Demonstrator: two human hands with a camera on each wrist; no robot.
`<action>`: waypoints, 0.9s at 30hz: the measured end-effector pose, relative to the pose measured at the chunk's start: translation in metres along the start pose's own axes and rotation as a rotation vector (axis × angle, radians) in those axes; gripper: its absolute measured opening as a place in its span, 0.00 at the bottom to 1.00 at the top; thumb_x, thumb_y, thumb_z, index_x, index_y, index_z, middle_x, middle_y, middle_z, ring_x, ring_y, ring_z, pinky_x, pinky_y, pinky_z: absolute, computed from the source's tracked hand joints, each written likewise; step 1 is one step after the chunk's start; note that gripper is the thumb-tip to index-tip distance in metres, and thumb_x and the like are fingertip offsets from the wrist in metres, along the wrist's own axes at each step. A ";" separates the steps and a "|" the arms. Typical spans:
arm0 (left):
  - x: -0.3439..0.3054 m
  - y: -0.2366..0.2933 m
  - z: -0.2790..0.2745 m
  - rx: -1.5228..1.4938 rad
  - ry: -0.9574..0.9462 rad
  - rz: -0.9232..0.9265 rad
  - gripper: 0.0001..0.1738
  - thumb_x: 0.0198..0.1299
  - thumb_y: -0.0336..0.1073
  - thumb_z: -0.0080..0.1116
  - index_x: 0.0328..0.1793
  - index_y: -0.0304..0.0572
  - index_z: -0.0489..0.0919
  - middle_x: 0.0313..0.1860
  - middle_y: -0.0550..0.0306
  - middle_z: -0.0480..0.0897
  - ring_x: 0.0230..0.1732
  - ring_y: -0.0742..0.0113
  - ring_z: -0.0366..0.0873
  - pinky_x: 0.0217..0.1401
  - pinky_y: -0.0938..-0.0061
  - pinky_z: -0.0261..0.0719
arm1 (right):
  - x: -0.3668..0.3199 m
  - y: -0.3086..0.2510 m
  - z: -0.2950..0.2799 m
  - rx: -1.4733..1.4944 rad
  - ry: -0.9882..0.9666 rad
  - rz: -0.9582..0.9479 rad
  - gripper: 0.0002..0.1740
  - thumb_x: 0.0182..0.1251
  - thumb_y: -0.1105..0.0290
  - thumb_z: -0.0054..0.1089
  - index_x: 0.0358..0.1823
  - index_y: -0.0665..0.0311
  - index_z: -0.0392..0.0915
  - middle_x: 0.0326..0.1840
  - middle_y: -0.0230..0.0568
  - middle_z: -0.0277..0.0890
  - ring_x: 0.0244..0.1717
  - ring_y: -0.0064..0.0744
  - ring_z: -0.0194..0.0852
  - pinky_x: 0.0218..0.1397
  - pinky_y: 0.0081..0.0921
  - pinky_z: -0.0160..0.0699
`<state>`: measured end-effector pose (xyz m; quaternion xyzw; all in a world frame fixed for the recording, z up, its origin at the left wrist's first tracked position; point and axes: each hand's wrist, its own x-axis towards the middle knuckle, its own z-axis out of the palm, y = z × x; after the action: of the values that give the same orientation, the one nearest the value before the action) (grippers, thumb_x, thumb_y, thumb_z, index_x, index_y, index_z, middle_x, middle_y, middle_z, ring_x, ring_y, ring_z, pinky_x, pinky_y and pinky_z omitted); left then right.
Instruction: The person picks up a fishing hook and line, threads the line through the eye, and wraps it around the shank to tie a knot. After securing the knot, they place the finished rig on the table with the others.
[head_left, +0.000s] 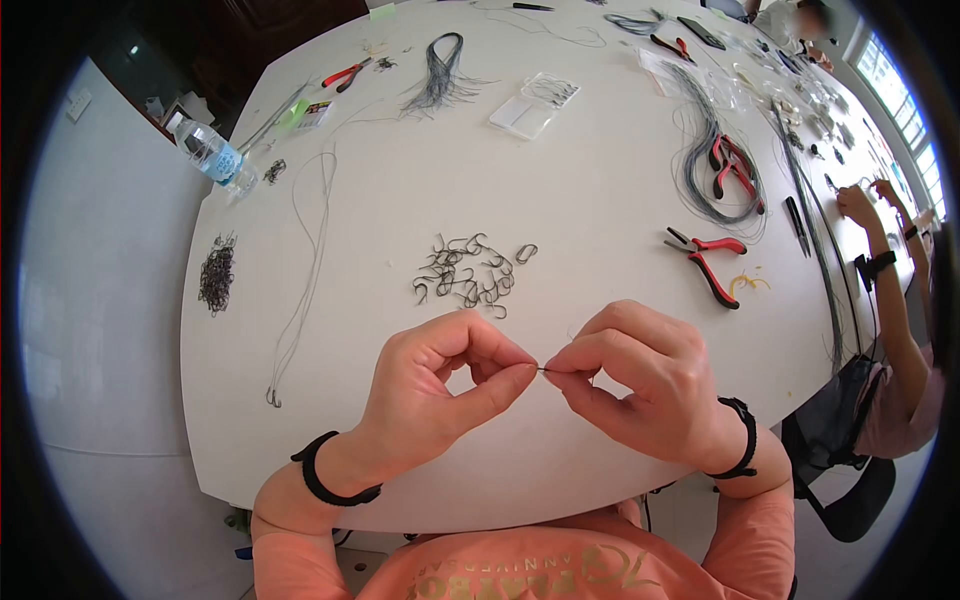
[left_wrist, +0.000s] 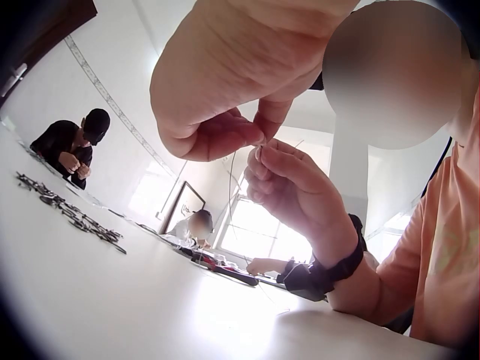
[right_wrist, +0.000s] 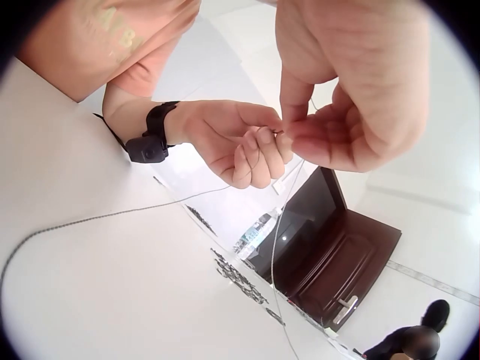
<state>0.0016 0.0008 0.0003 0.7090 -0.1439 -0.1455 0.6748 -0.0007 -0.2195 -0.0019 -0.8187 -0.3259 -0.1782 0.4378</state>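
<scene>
"What's up close?"
"Left hand (head_left: 430,385) and right hand (head_left: 645,370) nearly meet, both pinching a small dark piece (head_left: 541,369), probably a hook's shank; a thin line (right_wrist: 112,215) trails away."
"Which step?"
"Attaching line to hook, I'd judge. I can't tell whether a knot has formed."
"And next?"
"That calls for a steady pinch and even tension, I think. Loose hooks (head_left: 445,275) lie just beyond on the surface (head_left: 380,200), pliers (head_left: 697,254) to their right."
</scene>
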 end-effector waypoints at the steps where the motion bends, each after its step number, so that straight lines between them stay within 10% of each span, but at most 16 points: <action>1: 0.000 -0.002 0.000 0.004 0.007 0.027 0.04 0.64 0.27 0.69 0.43 0.38 0.85 0.34 0.64 0.86 0.34 0.80 0.77 0.39 0.81 0.74 | 0.001 0.000 0.000 -0.023 0.011 -0.042 0.11 0.51 0.79 0.73 0.34 0.61 0.81 0.28 0.32 0.74 0.24 0.31 0.74 0.24 0.29 0.70; 21: 0.002 0.002 -0.003 0.078 -0.018 -0.095 0.02 0.67 0.23 0.66 0.44 0.33 0.85 0.38 0.61 0.85 0.39 0.80 0.81 0.42 0.84 0.78 | -0.004 0.001 0.003 -0.276 0.023 -0.228 0.13 0.49 0.79 0.73 0.37 0.64 0.80 0.31 0.35 0.71 0.26 0.31 0.71 0.26 0.27 0.73; 27: 0.003 0.001 -0.002 0.132 0.019 -0.049 0.02 0.66 0.22 0.65 0.43 0.33 0.85 0.38 0.61 0.86 0.38 0.79 0.80 0.43 0.83 0.78 | 0.003 -0.002 -0.014 0.114 -0.062 0.232 0.15 0.59 0.83 0.68 0.48 0.68 0.81 0.43 0.42 0.82 0.43 0.38 0.88 0.41 0.28 0.87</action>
<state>0.0049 0.0016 0.0011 0.7567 -0.1293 -0.1454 0.6242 0.0000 -0.2291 0.0089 -0.8297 -0.2521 -0.0822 0.4911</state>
